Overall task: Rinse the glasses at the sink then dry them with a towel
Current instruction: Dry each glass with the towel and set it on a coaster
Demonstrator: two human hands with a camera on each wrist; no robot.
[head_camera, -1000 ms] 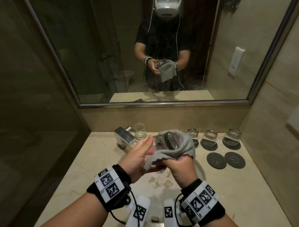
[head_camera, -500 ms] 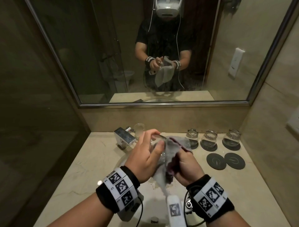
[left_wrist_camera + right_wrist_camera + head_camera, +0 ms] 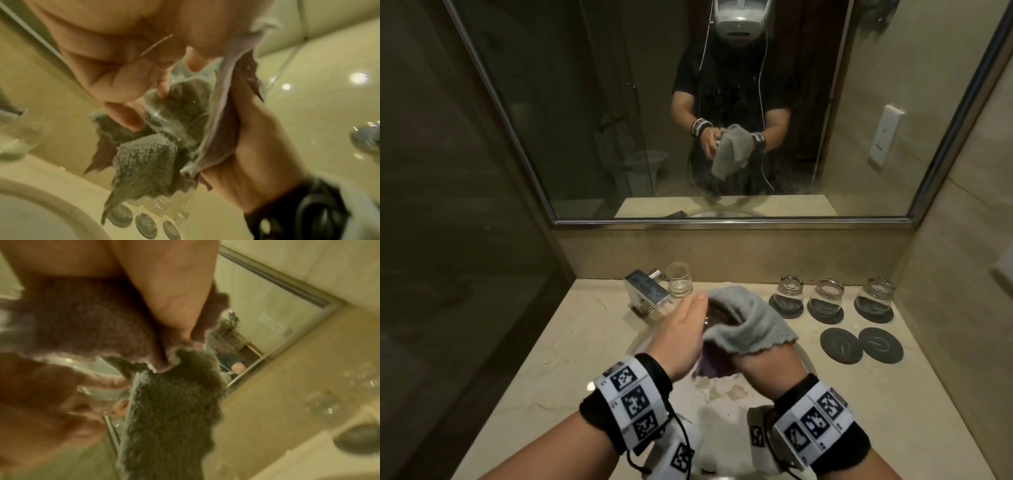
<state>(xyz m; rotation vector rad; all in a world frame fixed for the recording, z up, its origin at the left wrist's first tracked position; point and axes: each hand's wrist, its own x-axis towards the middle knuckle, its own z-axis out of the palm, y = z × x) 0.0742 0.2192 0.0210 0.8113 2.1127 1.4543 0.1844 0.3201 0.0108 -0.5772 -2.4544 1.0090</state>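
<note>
Over the sink (image 3: 643, 337), both hands hold one clear glass (image 3: 180, 113) with the grey towel (image 3: 751, 323). My left hand (image 3: 688, 320) grips the glass from the left, thumb and fingers (image 3: 123, 91) on its wall. My right hand (image 3: 758, 365) is wrapped in the towel and clutches it against the glass; part of the towel (image 3: 148, 162) is stuffed inside. In the head view the towel hides most of the glass. The right wrist view shows the towel (image 3: 168, 402), the glass rim (image 3: 102, 368) and my left fingers (image 3: 51, 394), blurred.
A chrome faucet (image 3: 647, 293) stands behind the sink with an upright glass (image 3: 679, 279) beside it. At the right, three glasses (image 3: 827, 298) sit mouth-down on dark coasters. Two bare coasters (image 3: 840, 344) lie in front of them. A mirror (image 3: 585, 137) spans the wall.
The towel, hanging down half a second ago, is now draped over the glass and my right hand. My left hand has shifted along the glass's left side.
</note>
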